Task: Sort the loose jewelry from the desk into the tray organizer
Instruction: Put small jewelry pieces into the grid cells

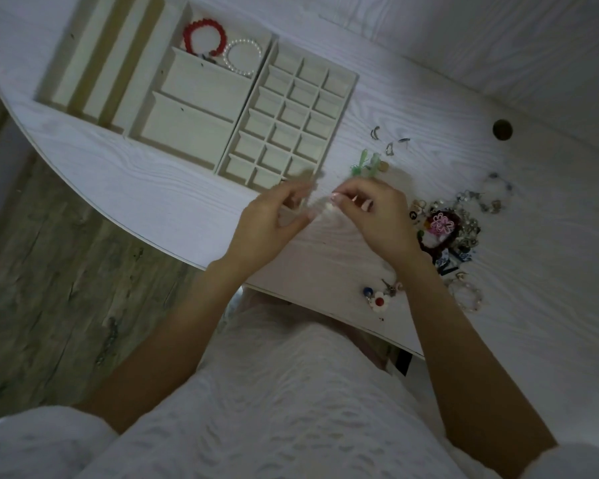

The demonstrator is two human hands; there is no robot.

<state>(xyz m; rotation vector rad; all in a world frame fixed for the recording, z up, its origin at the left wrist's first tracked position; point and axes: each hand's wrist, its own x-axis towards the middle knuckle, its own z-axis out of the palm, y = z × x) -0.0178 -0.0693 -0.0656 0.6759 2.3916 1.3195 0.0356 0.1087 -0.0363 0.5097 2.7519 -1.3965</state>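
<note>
With only a red bracelet (204,38) and pearl bracelet (242,57) in the tray organizer (351,85), both hands (325,209) pinch a small pale piece just before it; the jewelry pile (446,226) waits to its right.

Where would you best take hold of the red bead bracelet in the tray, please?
Pinch the red bead bracelet on its far arc, coming straight down. It lies flat in the tray compartment as an open ring; its near arc seems to touch the pearl bracelet and divider, leaving fingers little room.
</note>
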